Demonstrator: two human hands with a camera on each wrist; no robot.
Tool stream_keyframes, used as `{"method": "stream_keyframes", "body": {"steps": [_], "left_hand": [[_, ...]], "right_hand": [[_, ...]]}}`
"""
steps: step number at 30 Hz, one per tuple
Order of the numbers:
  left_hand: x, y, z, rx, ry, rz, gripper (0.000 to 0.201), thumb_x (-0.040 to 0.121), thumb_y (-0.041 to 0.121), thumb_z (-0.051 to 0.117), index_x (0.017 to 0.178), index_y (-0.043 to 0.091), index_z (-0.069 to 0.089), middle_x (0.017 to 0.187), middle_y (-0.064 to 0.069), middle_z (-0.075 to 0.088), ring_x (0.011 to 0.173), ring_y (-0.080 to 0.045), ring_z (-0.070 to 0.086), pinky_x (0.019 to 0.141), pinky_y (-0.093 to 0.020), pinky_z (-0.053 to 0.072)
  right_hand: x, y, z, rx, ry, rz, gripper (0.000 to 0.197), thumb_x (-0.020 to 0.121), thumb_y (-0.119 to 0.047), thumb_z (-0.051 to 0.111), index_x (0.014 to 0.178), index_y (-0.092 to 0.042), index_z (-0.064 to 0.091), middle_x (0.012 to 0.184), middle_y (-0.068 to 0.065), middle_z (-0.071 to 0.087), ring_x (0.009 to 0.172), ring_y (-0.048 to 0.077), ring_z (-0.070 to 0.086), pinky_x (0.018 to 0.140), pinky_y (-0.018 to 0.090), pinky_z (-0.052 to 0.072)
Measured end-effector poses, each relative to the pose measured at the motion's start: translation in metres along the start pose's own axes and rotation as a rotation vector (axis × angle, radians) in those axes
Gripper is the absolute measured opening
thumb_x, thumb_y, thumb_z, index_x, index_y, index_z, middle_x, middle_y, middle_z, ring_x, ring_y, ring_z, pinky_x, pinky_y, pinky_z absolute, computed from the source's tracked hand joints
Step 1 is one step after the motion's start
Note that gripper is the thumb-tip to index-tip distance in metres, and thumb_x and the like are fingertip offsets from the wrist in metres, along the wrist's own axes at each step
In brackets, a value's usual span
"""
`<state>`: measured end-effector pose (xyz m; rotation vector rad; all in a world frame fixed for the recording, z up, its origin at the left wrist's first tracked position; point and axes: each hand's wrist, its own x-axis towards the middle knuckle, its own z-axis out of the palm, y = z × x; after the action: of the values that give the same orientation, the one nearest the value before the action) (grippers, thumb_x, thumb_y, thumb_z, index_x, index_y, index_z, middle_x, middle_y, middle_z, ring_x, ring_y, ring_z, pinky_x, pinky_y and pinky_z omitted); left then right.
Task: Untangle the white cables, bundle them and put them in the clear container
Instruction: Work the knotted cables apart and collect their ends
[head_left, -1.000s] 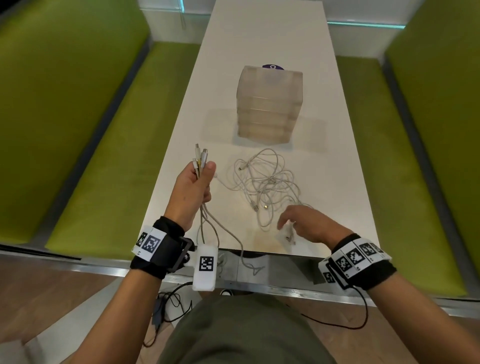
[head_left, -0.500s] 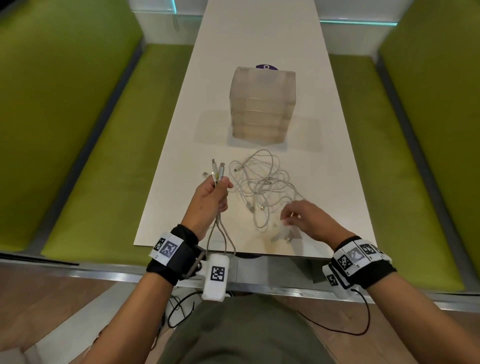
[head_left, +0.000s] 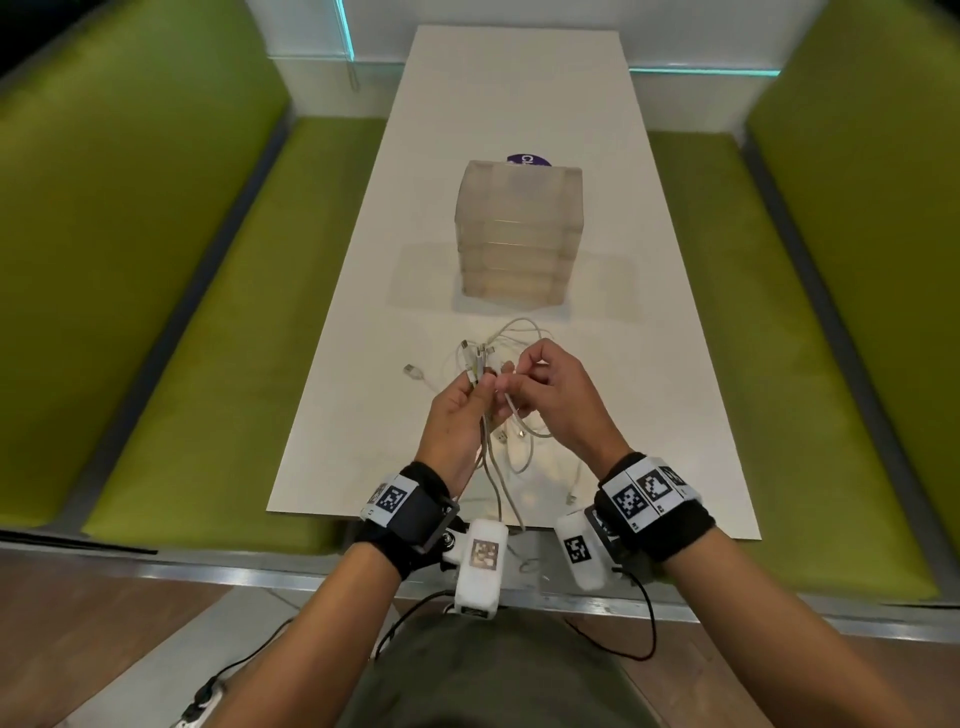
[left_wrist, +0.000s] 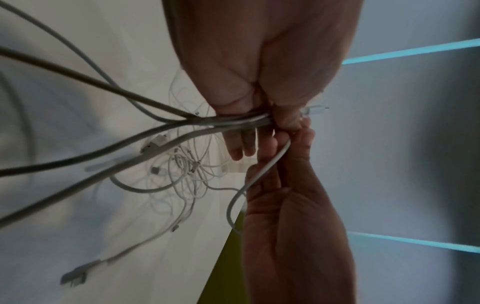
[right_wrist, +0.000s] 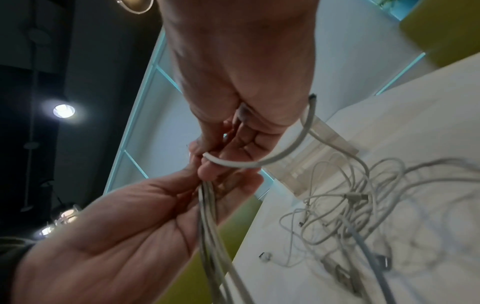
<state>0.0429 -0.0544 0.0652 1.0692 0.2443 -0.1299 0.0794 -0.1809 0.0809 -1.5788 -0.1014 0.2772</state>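
Note:
My left hand (head_left: 457, 410) grips a bundle of white cables (left_wrist: 233, 122) near their plugs, which stick up past its fingers (head_left: 475, 353). My right hand (head_left: 545, 384) is right beside it, fingertips meeting, and pinches one more white cable (right_wrist: 233, 163) that curves down toward the table. The rest of the tangle of white cables (head_left: 514, 431) lies on the white table (head_left: 649, 364) under both hands; in the right wrist view the tangle (right_wrist: 350, 216) spreads loosely. The clear container (head_left: 519, 234) stands upright just beyond the tangle.
A loose USB plug (head_left: 413, 370) lies on the table left of my hands. Green benches (head_left: 197, 312) flank the table on both sides. A purple sticker (head_left: 527, 158) shows behind the container. Held cables hang over the near table edge (head_left: 509, 519).
My right hand rose from the table's near edge and came up to my left hand, now pinching a cable. The left hand moved right and forward with its bundle.

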Motion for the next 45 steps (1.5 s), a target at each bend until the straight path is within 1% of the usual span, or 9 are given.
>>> {"method": "stream_keyframes", "body": {"steps": [5, 10, 15, 21, 25, 32, 36, 39, 45], "left_hand": [[-0.001, 0.005, -0.006, -0.129, -0.049, -0.017, 0.028, 0.096, 0.016, 0.046, 0.116, -0.001, 0.055, 0.129, -0.012, 0.061, 0.105, -0.026, 0.064, 0.074, -0.029, 0.056], [0.004, 0.014, -0.015, -0.069, 0.041, 0.041, 0.024, 0.101, 0.021, 0.038, 0.087, 0.01, 0.054, 0.108, -0.014, 0.07, 0.108, -0.024, 0.065, 0.083, -0.032, 0.056], [0.007, 0.015, -0.019, -0.033, 0.141, 0.073, 0.023, 0.103, 0.028, 0.035, 0.09, 0.014, 0.048, 0.057, 0.003, 0.054, 0.068, -0.018, 0.067, 0.065, -0.032, 0.055], [0.01, 0.029, -0.027, -0.183, 0.169, 0.109, 0.025, 0.102, 0.03, 0.036, 0.089, 0.013, 0.049, 0.053, 0.006, 0.031, 0.044, -0.008, 0.036, 0.047, -0.022, 0.043], [0.011, 0.046, -0.039, -0.224, 0.174, 0.134, 0.027, 0.101, 0.032, 0.037, 0.091, 0.013, 0.052, 0.052, 0.009, 0.027, 0.043, -0.004, 0.022, 0.039, -0.017, 0.021], [0.002, 0.071, -0.058, -0.068, 0.177, 0.24, 0.013, 0.098, 0.015, 0.048, 0.085, 0.019, 0.05, 0.055, 0.014, 0.037, 0.042, -0.002, 0.023, 0.04, -0.018, 0.017], [0.0, 0.067, -0.057, 0.143, 0.21, 0.216, 0.019, 0.095, 0.013, 0.055, 0.078, 0.02, 0.051, 0.054, 0.01, 0.032, 0.043, -0.006, 0.023, 0.043, -0.02, 0.021], [0.0, 0.053, -0.046, 0.366, 0.212, 0.19, 0.002, 0.093, 0.016, 0.059, 0.091, 0.016, 0.059, 0.061, 0.005, 0.039, 0.047, -0.008, 0.028, 0.046, -0.022, 0.028], [-0.001, 0.035, -0.02, 0.383, 0.103, 0.143, 0.017, 0.093, 0.02, 0.059, 0.109, 0.016, 0.063, 0.055, 0.014, 0.036, 0.047, -0.006, 0.03, 0.044, -0.018, 0.03]], "right_hand": [[-0.004, 0.005, 0.008, -0.068, -0.046, 0.091, 0.031, 0.085, -0.03, 0.069, 0.083, -0.006, 0.049, 0.064, 0.016, 0.066, 0.046, 0.021, 0.058, 0.045, 0.024, 0.043], [-0.009, 0.012, 0.0, -0.496, -0.272, -0.049, 0.017, 0.092, -0.028, 0.059, 0.075, -0.027, 0.059, 0.068, -0.003, 0.068, 0.063, 0.006, 0.059, 0.061, 0.018, 0.043], [-0.005, 0.007, 0.001, -0.745, -0.32, -0.14, 0.011, 0.091, -0.03, 0.06, 0.086, -0.025, 0.068, 0.083, -0.015, 0.069, 0.075, 0.005, 0.062, 0.071, 0.025, 0.046], [-0.001, 0.007, -0.007, -0.85, -0.435, -0.032, 0.01, 0.093, -0.026, 0.056, 0.085, -0.023, 0.062, 0.082, -0.005, 0.067, 0.081, 0.014, 0.062, 0.078, 0.034, 0.049], [0.006, 0.01, -0.019, -0.91, -0.415, 0.013, 0.014, 0.093, -0.021, 0.054, 0.08, -0.019, 0.058, 0.081, -0.005, 0.063, 0.08, 0.016, 0.059, 0.079, 0.037, 0.048], [0.043, 0.025, -0.037, -1.018, -0.071, -0.076, 0.017, 0.092, -0.027, 0.055, 0.088, -0.019, 0.07, 0.089, 0.001, 0.07, 0.089, 0.028, 0.055, 0.081, 0.043, 0.046], [0.051, 0.011, -0.029, -0.788, 0.011, -0.092, 0.02, 0.095, -0.022, 0.052, 0.087, -0.011, 0.067, 0.086, 0.006, 0.067, 0.082, 0.019, 0.059, 0.076, 0.034, 0.048], [0.046, -0.008, -0.013, -0.609, -0.042, -0.122, 0.02, 0.094, -0.022, 0.054, 0.086, -0.012, 0.069, 0.074, 0.002, 0.065, 0.06, -0.003, 0.053, 0.057, 0.009, 0.04], [0.035, -0.017, 0.008, -0.522, -0.135, -0.223, 0.016, 0.092, -0.021, 0.059, 0.092, -0.013, 0.072, 0.065, -0.007, 0.06, 0.059, 0.0, 0.05, 0.059, 0.013, 0.04]]}}
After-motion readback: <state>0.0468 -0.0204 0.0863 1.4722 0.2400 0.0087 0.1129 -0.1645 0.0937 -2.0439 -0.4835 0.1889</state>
